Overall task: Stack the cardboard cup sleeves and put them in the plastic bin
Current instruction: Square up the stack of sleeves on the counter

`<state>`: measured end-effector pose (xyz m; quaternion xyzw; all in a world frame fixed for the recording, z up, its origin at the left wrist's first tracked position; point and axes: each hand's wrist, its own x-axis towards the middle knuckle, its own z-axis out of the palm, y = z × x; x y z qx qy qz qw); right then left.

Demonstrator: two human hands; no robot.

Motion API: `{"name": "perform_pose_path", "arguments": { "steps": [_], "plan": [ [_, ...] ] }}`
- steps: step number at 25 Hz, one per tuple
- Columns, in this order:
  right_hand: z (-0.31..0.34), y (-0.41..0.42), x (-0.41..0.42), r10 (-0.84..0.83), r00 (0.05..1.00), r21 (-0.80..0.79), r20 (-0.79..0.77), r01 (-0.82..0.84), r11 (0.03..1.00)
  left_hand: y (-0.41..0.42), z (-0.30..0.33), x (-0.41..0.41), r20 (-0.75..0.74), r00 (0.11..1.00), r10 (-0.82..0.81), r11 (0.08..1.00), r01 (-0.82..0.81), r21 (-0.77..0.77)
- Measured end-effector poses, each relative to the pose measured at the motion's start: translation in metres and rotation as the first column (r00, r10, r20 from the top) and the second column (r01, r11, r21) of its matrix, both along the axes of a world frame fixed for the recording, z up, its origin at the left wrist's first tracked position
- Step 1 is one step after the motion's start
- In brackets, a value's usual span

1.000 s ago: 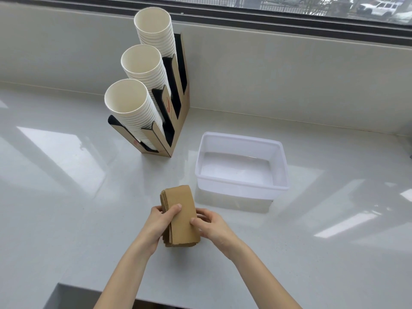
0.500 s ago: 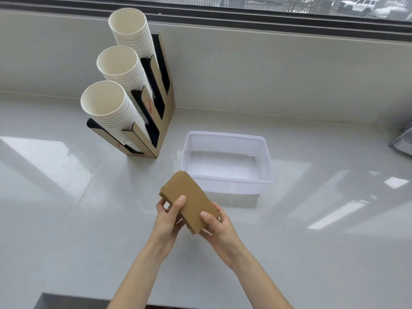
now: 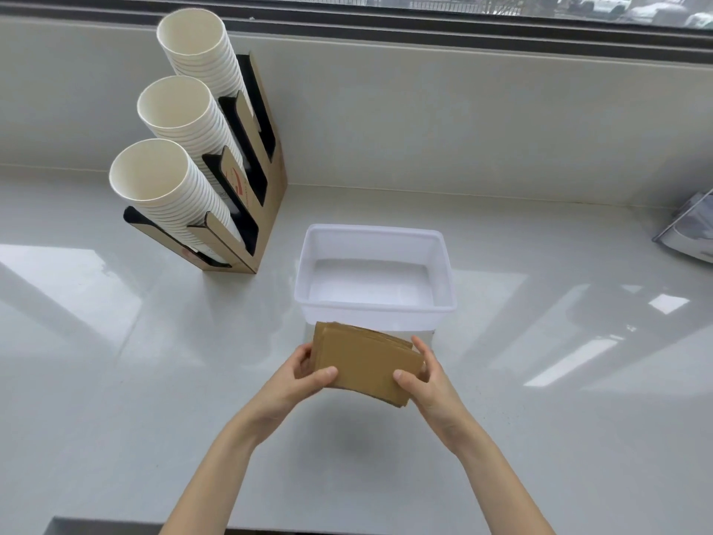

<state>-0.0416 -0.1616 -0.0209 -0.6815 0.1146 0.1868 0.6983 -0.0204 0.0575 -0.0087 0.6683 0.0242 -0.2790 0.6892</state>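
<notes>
A stack of flat brown cardboard cup sleeves (image 3: 364,361) is held level between both hands, lifted off the white counter and lying crosswise. My left hand (image 3: 304,376) grips its left end, thumb on top. My right hand (image 3: 424,376) grips its right end, thumb on top as well. Just beyond the stack stands the clear plastic bin (image 3: 376,308), with nothing inside it. The stack's far edge overlaps the bin's near wall in view.
A cardboard cup holder (image 3: 266,195) with three leaning stacks of white paper cups (image 3: 166,187) stands at the back left. A wall and window ledge run behind. A grey object (image 3: 690,233) lies at the right edge. The counter's front edge is near my forearms.
The stack has been lifted and turned from lengthwise to crosswise, and moved up close to the bin's near wall. Both hands stayed on it.
</notes>
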Motion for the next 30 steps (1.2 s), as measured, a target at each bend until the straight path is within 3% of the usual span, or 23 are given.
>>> {"name": "perform_pose_path", "arguments": {
  "steps": [5,8,12,18,24,30],
  "plan": [
    [0.004,-0.019,0.0,0.085,0.99,-0.184,0.112,-0.063,0.981,-0.007,-0.007,0.008,0.138,0.978,-0.153,0.972,0.124,0.202],
    [-0.002,-0.02,-0.004,0.151,0.976,-0.318,0.155,-0.095,0.943,-0.011,-0.018,0.008,0.237,0.947,-0.217,0.908,0.106,0.405],
    [-0.016,-0.01,-0.012,0.22,0.97,-0.403,0.099,-0.163,0.9,-0.022,-0.033,-0.005,0.299,0.917,-0.263,0.804,0.037,0.593],
    [-0.024,-0.011,-0.015,0.235,0.97,-0.387,0.059,-0.195,0.901,-0.028,-0.036,-0.009,0.264,0.942,-0.206,0.815,0.016,0.579],
    [-0.024,-0.004,-0.012,0.224,0.974,-0.364,0.041,-0.194,0.911,-0.04,-0.03,-0.009,0.485,0.849,-0.211,0.824,-0.112,0.555],
    [-0.026,-0.018,-0.011,0.249,0.968,-0.355,0.019,-0.226,0.907,-0.035,-0.039,-0.009,0.369,0.891,-0.266,0.78,-0.026,0.625]
  ]
}}
